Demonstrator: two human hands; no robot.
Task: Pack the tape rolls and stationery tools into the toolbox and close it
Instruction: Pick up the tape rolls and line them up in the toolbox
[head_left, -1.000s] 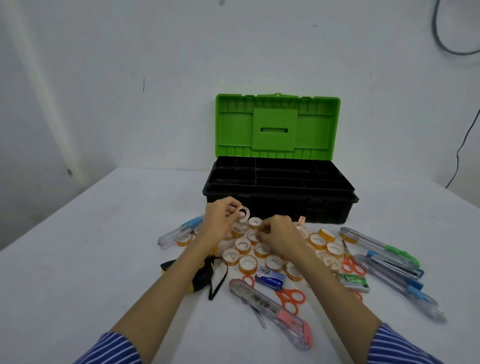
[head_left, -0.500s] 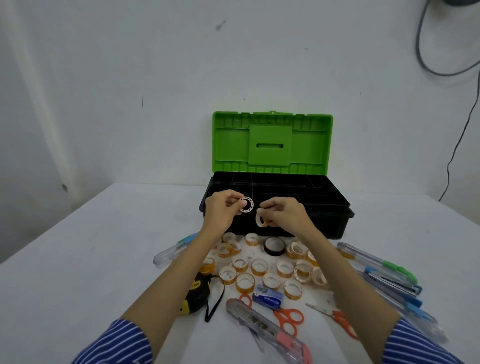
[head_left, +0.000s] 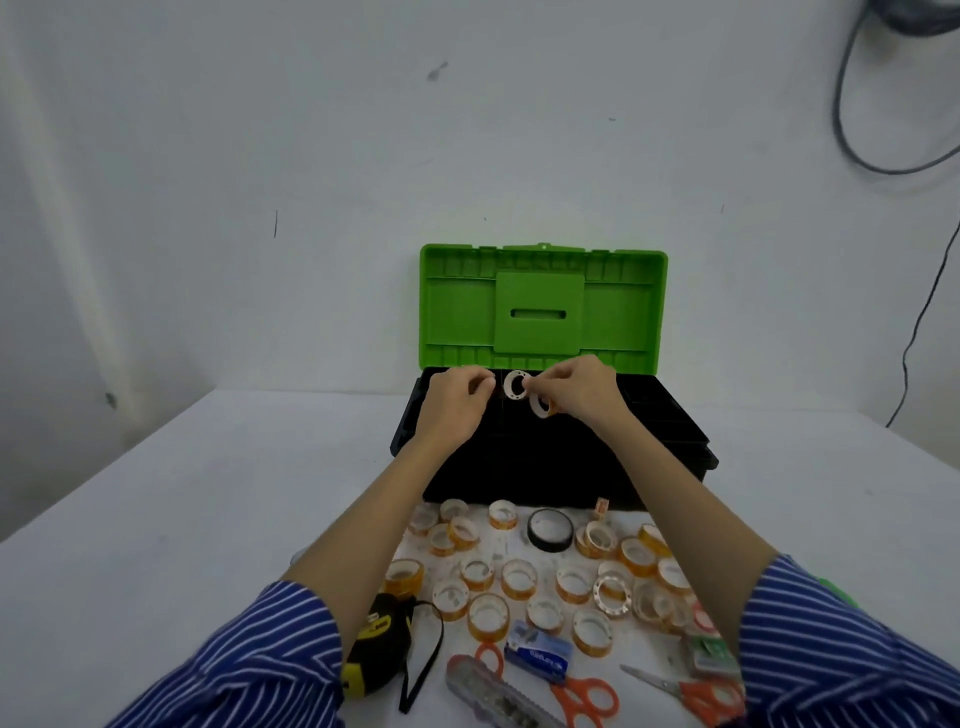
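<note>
Two rolls over the tray, many waiting

Many things are lying on the table (head_left: 156, 519), and you are working at the far end of it, over the open toolbox (head_left: 670, 431), whose lid (head_left: 543, 306) is standing upright behind your hands. Most tape rolls (head_left: 519, 577) are sitting just in front of the box, with scissors (head_left: 587, 696), a cutter (head_left: 493, 696) and a tape measure (head_left: 379, 649) nearer you.

Your right hand (head_left: 576, 395) is pinching a white roll (head_left: 517, 385) at the fingertips and curling round a second roll (head_left: 541, 406) below it. Your left hand (head_left: 454, 405) is hovering just beside the white roll; whether it is touching it, I cannot tell, and its fingers are curled with nothing clearly held.

You are probably about to drop these in, so be lowering each roll into one compartment, flat, before loosening the pinch. Be releasing one at a time, so neither is rolling off the rim.
</note>
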